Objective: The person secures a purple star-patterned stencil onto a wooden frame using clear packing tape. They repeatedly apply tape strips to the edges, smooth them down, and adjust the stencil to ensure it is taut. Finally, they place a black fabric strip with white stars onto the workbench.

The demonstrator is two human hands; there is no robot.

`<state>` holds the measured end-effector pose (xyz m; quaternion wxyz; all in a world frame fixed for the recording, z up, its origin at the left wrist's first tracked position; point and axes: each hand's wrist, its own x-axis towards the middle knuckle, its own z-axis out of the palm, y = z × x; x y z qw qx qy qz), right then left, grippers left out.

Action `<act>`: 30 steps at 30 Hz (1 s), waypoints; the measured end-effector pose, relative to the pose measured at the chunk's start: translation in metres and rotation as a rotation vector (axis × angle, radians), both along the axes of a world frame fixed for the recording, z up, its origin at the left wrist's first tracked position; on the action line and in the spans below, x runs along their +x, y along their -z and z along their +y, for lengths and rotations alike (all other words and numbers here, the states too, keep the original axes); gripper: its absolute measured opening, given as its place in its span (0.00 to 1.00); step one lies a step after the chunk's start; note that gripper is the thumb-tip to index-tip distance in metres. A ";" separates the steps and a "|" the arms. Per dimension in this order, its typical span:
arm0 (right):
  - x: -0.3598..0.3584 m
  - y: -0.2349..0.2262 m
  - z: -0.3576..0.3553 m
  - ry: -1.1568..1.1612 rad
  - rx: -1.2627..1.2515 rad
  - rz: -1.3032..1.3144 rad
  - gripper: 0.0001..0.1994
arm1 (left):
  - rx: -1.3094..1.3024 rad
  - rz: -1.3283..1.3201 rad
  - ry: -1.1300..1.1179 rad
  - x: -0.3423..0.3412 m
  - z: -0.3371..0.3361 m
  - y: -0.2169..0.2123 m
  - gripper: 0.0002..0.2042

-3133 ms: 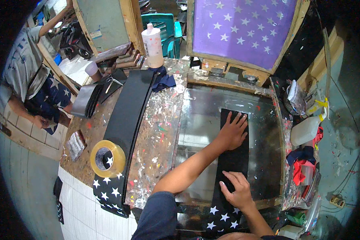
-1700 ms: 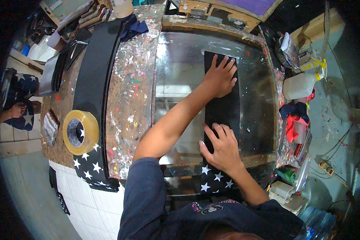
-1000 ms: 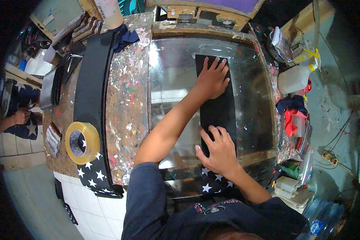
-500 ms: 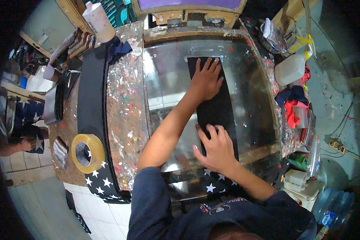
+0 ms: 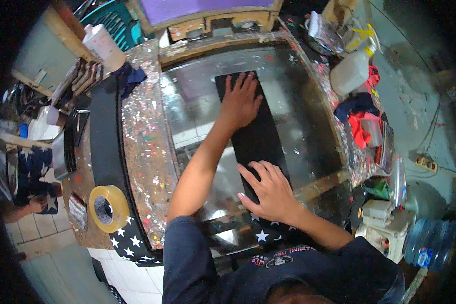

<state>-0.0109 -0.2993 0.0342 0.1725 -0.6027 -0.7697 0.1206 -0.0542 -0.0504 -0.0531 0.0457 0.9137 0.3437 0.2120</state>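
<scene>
A long black fabric strip (image 5: 258,137) lies lengthwise on a shiny glass panel (image 5: 197,106). My left hand (image 5: 242,104) is spread flat on the strip's far end, palm down. Nearer me, my right hand (image 5: 271,192) rests on the strip's near part with its fingers apart and the thumb out to the left. Part of the strip is hidden under both hands. Dark cloth with white stars (image 5: 262,236) hangs at the near end, just below my right hand.
To the left are a stack of long black strips (image 5: 105,137), a roll of clear tape (image 5: 121,210) and a plastic bottle (image 5: 104,48). On the right stand a spray bottle (image 5: 350,73), red cloth (image 5: 358,131) and a large water bottle (image 5: 430,243). Another person's hand (image 5: 35,204) shows far left.
The whole view has shifted and turned a little, so the panel and strip sit further left in the picture. Both hands stay on the strip in nearly the same places.
</scene>
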 end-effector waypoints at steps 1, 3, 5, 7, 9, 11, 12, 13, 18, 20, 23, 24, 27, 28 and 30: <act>0.003 -0.002 -0.006 -0.011 0.005 0.008 0.29 | 0.018 0.014 -0.003 -0.001 0.000 0.000 0.28; 0.010 -0.006 -0.018 0.028 -0.017 0.040 0.31 | 0.031 -0.024 0.013 0.000 0.001 -0.001 0.28; 0.015 -0.007 -0.027 0.047 -0.049 0.073 0.33 | 0.034 -0.005 0.009 -0.001 0.001 -0.002 0.28; 0.017 -0.005 -0.032 0.058 -0.109 0.112 0.34 | 0.021 0.004 0.009 -0.001 0.001 -0.002 0.28; 0.018 -0.002 -0.035 0.048 -0.078 0.124 0.35 | 0.027 -0.021 0.018 -0.002 0.001 -0.002 0.27; 0.018 0.001 -0.037 0.037 -0.061 0.139 0.36 | 0.054 -0.086 0.044 -0.003 0.002 -0.002 0.26; 0.017 0.002 -0.037 0.035 -0.055 0.143 0.37 | 0.046 -0.073 0.049 -0.004 0.002 -0.003 0.26; 0.017 0.003 -0.038 0.035 -0.046 0.144 0.37 | 0.047 -0.067 0.055 -0.004 0.004 -0.005 0.26; 0.016 0.006 -0.040 0.048 -0.035 0.171 0.38 | -0.139 0.095 0.047 -0.004 0.018 -0.026 0.31; 0.015 0.007 -0.040 0.050 -0.021 0.166 0.39 | -0.131 0.039 0.071 -0.002 0.026 -0.039 0.28; 0.014 0.010 -0.040 0.052 0.005 0.152 0.39 | -0.265 0.156 0.003 0.004 0.037 -0.058 0.23; 0.014 0.011 -0.040 0.058 0.013 0.154 0.39 | -0.276 0.175 -0.018 0.006 0.040 -0.065 0.22; 0.014 0.013 -0.042 0.065 0.042 0.167 0.39 | -0.183 -0.017 0.032 0.007 0.045 -0.083 0.19; 0.014 0.013 -0.043 0.065 0.061 0.172 0.40 | -0.155 -0.085 0.043 0.004 0.042 -0.089 0.18; 0.014 0.013 -0.043 0.063 0.087 0.189 0.40 | -0.047 -0.253 0.070 -0.006 0.028 -0.097 0.18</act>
